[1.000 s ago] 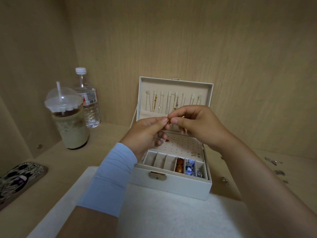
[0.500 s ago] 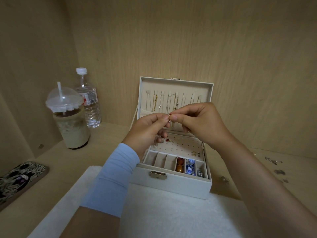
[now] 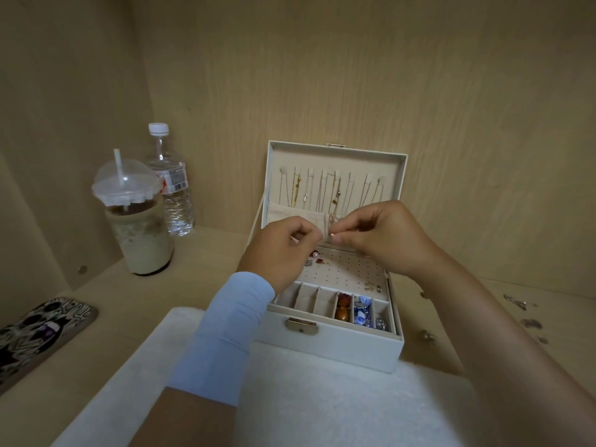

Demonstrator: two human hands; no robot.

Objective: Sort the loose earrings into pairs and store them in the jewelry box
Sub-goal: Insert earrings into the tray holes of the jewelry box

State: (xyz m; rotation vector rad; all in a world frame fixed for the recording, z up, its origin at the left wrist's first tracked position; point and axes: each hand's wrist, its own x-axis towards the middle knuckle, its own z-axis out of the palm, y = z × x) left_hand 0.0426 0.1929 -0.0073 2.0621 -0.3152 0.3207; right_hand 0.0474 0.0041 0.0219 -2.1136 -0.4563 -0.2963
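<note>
We pinch an earring (image 3: 332, 235) in our right hand (image 3: 383, 237) over the open box (image 3: 332, 345). Our left hand (image 3: 280, 250) curls just beside it, and we cannot tell whether it grasps anything. The surface (image 3: 129, 301) and walls are wooden.

A pale blue, faintly creased sleeve (image 3: 232, 333) wraps the left forearm (image 3: 193, 417) from the wrist. The right forearm (image 3: 483, 324) is bare.

A cream box (image 3: 332, 346) is standing open, lid upright. A tiny earring (image 3: 332, 235) is being pinched above it by the right hand (image 3: 383, 240). Red earrings (image 3: 317, 260) are lying on its perforated pad, loose earrings (image 3: 519, 303) to its right.
</note>
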